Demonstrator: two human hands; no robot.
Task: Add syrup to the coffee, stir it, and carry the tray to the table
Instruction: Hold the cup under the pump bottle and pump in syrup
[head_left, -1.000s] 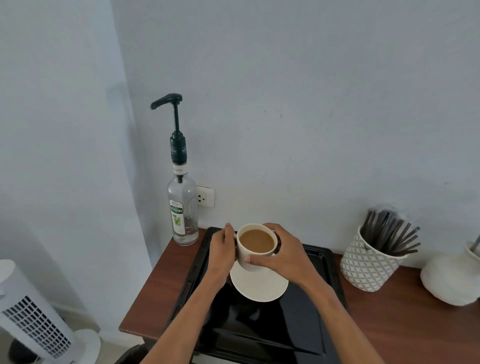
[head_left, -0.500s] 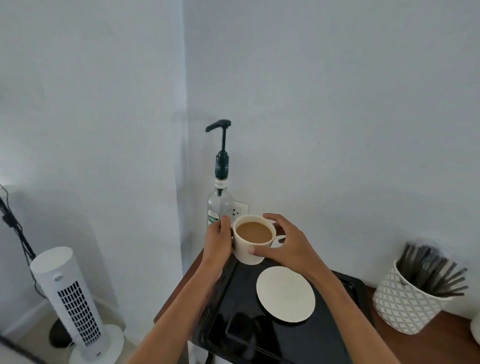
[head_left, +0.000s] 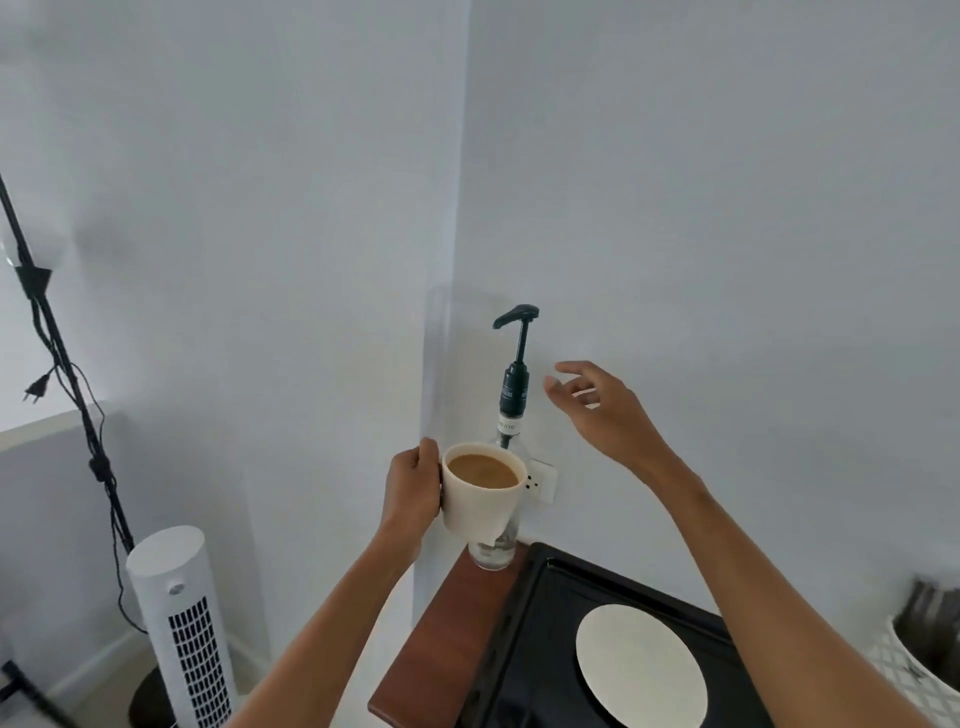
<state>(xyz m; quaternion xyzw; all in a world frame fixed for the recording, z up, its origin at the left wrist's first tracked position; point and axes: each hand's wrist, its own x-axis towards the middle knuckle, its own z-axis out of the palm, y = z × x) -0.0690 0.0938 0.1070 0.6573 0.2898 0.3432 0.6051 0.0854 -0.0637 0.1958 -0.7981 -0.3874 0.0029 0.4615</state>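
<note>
Left hand (head_left: 413, 493) closed around the side of the cup (head_left: 480, 496), holding it in the air, clear of the table (head_left: 441, 639). The cup is cream-coloured and nearly full of light brown coffee (head_left: 483, 470). It sits directly in front of the syrup bottle (head_left: 506, 467), hiding most of the bottle's body; the pump spout (head_left: 514, 316) is above the cup and points toward the left hand's side. Right hand (head_left: 597, 410) open, fingers spread and slightly curled, holding nothing; it is level with the pump's dark collar, just beside it and not touching it. The bottle's base stands on the table corner below the left hand, near a wall socket (head_left: 540, 483). Below the right forearm lies a black tray (head_left: 524, 649) on the table, with an empty saucer (head_left: 641, 665) resting flat in it. A patterned white pot (head_left: 914, 680) of dark sticks is at the frame edge beyond the right arm. A tower fan (head_left: 179, 623) and a black stand (head_left: 57, 358) are on the floor out past the left arm.
</note>
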